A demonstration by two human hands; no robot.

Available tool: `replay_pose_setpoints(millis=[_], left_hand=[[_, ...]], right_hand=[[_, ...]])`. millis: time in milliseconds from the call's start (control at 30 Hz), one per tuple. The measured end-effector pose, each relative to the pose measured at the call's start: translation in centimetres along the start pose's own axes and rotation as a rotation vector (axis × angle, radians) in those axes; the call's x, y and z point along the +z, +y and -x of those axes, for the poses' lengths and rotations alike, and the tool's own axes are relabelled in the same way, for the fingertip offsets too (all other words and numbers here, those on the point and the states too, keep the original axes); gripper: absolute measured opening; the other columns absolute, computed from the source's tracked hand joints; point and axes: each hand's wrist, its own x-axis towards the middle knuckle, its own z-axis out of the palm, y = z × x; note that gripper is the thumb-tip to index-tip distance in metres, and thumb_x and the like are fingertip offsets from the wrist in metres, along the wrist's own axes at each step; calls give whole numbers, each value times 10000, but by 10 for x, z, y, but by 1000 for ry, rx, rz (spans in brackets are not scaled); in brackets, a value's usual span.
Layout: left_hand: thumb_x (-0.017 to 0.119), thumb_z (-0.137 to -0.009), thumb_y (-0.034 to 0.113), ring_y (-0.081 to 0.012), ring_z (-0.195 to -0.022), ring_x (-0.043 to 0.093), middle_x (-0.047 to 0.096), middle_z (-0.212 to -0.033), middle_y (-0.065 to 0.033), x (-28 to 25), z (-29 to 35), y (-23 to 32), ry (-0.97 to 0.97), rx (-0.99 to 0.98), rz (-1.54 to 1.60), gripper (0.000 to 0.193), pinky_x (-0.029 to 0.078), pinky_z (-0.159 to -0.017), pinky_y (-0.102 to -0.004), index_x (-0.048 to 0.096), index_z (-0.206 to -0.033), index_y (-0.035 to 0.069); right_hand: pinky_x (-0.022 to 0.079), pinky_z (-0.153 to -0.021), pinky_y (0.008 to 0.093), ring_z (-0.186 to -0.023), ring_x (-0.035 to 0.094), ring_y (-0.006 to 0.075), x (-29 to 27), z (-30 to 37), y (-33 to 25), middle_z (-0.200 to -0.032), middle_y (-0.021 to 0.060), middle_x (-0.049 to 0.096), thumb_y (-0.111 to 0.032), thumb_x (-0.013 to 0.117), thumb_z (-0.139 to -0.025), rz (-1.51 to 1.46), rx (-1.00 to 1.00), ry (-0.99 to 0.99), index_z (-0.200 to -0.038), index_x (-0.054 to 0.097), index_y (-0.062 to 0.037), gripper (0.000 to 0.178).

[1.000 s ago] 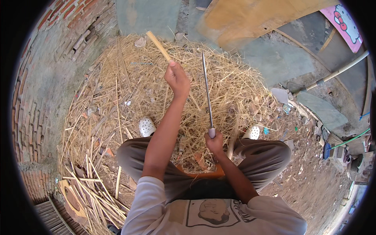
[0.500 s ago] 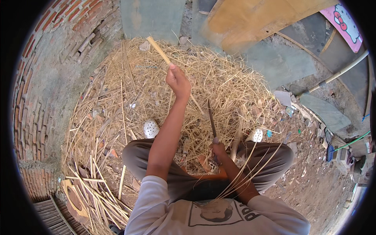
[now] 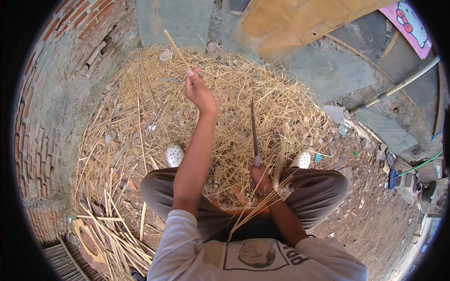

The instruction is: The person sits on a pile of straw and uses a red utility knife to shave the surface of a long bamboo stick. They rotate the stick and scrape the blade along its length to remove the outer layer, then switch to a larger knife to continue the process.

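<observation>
My left hand (image 3: 200, 93), reached out ahead over the shavings, is closed round a pale bamboo strip (image 3: 174, 47) that points away and to the left. Low between my knees, my right hand (image 3: 260, 177) grips the handle of a long, narrow, dark-bladed knife (image 3: 254, 129). The blade points away from me, apart from the strip. Several thin pale slivers (image 3: 251, 214) lie across my lap and near my right forearm. Beneath both hands spreads a heap of straw-coloured shavings (image 3: 234, 100).
Cut bamboo strips (image 3: 112, 234) lie piled at the lower left beside a brick wall (image 3: 40, 136). Grey slabs (image 3: 176, 23) and a tan board (image 3: 290, 23) border the heap's far side. A pale pipe (image 3: 403, 84) slants at the right.
My left hand has moved a little left and away, and the strip in it shows a narrower side. The slivers have dropped lower across my lap. The knife points more straight ahead.
</observation>
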Motion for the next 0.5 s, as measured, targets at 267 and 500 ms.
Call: replay_pose_setpoints(millis=[267, 500], left_hand=[[587, -974, 314, -53, -548, 406, 470, -639, 26, 14, 6, -8, -12, -41, 97, 305, 354, -493, -198, 599, -886, 22], [580, -978, 319, -18, -524, 333, 416, -604, 54, 2, 1, -17, 19, 10, 91, 317, 258, -454, -204, 582, -855, 27]], right_hand=[[417, -435, 325, -430, 507, 146, 18, 6, 10, -541, 41, 506, -85, 602, -820, 279, -146, -56, -772, 545, 10, 121], [432, -516, 385, -539, 544, 197, 33, 7, 12, -584, 115, 538, -124, 627, -781, 271, -450, 69, -750, 569, 25, 163]])
